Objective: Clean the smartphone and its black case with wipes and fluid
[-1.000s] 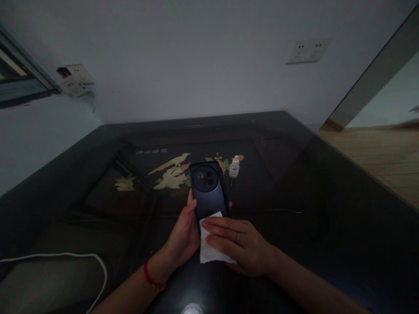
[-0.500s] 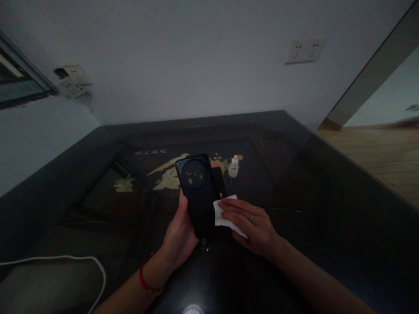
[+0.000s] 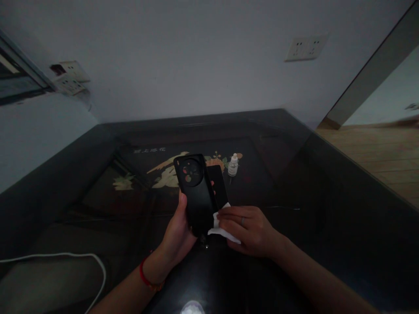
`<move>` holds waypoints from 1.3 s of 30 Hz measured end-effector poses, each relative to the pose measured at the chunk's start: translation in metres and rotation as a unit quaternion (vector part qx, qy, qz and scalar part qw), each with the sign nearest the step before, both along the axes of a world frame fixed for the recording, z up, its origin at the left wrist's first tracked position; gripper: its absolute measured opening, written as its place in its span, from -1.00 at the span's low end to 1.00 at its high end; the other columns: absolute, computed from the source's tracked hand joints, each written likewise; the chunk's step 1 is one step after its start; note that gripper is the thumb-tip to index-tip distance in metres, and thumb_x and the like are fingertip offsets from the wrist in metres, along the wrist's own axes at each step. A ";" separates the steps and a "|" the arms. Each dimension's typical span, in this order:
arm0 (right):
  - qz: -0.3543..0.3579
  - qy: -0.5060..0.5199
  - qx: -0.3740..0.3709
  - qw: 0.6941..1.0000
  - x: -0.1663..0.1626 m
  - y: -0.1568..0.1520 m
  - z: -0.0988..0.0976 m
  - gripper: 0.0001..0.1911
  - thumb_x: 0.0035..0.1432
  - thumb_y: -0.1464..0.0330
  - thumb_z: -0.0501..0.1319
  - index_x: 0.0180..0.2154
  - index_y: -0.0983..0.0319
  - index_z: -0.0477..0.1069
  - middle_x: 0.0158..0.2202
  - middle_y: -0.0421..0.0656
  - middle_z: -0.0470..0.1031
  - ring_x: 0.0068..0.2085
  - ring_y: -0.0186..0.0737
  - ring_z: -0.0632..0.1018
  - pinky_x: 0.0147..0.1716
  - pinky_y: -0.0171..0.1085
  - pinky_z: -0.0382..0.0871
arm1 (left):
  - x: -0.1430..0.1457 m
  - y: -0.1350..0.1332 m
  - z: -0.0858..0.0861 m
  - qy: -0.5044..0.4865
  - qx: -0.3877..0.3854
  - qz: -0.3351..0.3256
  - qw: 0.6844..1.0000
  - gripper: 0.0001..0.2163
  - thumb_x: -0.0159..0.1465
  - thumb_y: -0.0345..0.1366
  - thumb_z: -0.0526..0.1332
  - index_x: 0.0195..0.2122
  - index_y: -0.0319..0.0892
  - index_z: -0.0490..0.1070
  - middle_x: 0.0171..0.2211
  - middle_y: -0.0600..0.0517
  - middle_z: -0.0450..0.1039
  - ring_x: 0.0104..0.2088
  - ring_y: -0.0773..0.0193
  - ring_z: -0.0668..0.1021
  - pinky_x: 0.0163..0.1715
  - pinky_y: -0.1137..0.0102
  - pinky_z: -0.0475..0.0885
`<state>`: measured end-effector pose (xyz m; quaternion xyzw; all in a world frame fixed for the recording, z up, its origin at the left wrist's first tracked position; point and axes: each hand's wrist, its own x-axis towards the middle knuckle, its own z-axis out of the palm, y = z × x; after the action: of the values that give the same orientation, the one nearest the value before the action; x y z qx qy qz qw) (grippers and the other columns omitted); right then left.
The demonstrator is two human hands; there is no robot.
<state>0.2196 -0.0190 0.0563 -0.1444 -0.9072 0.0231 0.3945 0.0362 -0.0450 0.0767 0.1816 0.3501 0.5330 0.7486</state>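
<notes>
A black, rectangular phone case [image 3: 199,203] with a round camera opening is held tilted above the table [image 3: 327,218], the left hand's [image 3: 178,231] grip closed around its lower left side. Coloured inlay shows through the opening, and a small shiny charm [image 3: 205,244] hangs at its lower end. Just beside the case, to the right and partly behind it, is a flat, dark, phone-shaped slab [image 3: 220,185]. The right hand [image 3: 250,231] pinches a crumpled white paper tissue [image 3: 225,235] over the slab's lower end; whether that grip also clasps the slab, I cannot tell. Beyond the slab, a small clear bottle with a white cap [image 3: 232,167] stands upright near a pale inlaid bird-and-flower design [image 3: 168,176]. A white cable [image 3: 65,254] curves along the near left.
</notes>
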 end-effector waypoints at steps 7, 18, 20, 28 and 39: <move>-0.059 0.121 -0.088 0.987 0.004 -0.002 0.006 -0.61 0.17 0.57 0.02 0.04 0.33 0.30 -0.06 0.05 0.51 0.07 -0.17 0.47 -0.01 -0.14 0.46 | 0.012 -0.002 0.002 -0.048 0.025 0.048 0.997 -0.52 0.33 -0.20 0.05 0.27 0.14 0.03 0.12 0.10 0.39 0.12 0.20 0.40 0.19 0.22 0.12; -0.042 0.014 0.003 0.999 -0.001 0.001 0.003 -0.62 0.30 0.40 -0.04 0.06 0.48 0.29 0.04 0.18 0.43 0.24 -0.05 0.26 0.09 -0.07 0.38 | 0.011 -0.009 -0.001 -0.088 -0.049 -0.119 0.988 -0.56 0.28 -0.06 0.08 0.14 -0.07 0.29 -0.05 -0.03 0.51 0.01 0.07 0.48 0.09 0.19 0.21; -0.050 0.009 0.003 0.999 0.001 0.001 0.004 -0.63 0.30 0.41 -0.05 0.02 0.49 0.32 0.06 0.21 0.41 0.25 -0.04 0.24 0.10 -0.05 0.37 | 0.010 -0.009 0.000 -0.080 -0.044 -0.120 0.989 -0.56 0.29 -0.05 0.06 0.17 -0.04 0.26 -0.03 -0.02 0.50 0.00 0.10 0.48 0.08 0.20 0.22; 0.071 -0.029 0.031 0.997 -0.003 -0.008 0.000 -0.58 0.34 0.25 -0.09 -0.20 0.39 0.43 -0.07 0.05 0.54 0.12 -0.11 0.43 -0.03 -0.22 0.47 | 0.004 -0.001 0.002 -0.033 -0.019 -0.107 0.994 -0.54 0.27 -0.04 0.06 0.17 -0.05 0.25 -0.03 0.00 0.49 -0.05 0.12 0.51 0.03 0.26 0.28; 0.057 -0.023 0.038 0.997 -0.005 -0.009 0.001 -0.60 0.34 0.29 -0.09 -0.18 0.40 0.43 -0.06 0.06 0.53 0.10 -0.10 0.45 -0.07 -0.21 0.49 | 0.003 0.001 -0.002 0.021 -0.065 -0.110 0.992 -0.56 0.25 -0.07 0.09 0.11 -0.13 0.33 -0.27 0.00 0.58 -0.37 0.25 0.57 -0.29 0.40 0.41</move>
<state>0.2149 -0.0282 0.0575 -0.0779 -0.9228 0.0081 0.3772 0.0394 -0.0441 0.0751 0.1813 0.3774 0.4199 0.8052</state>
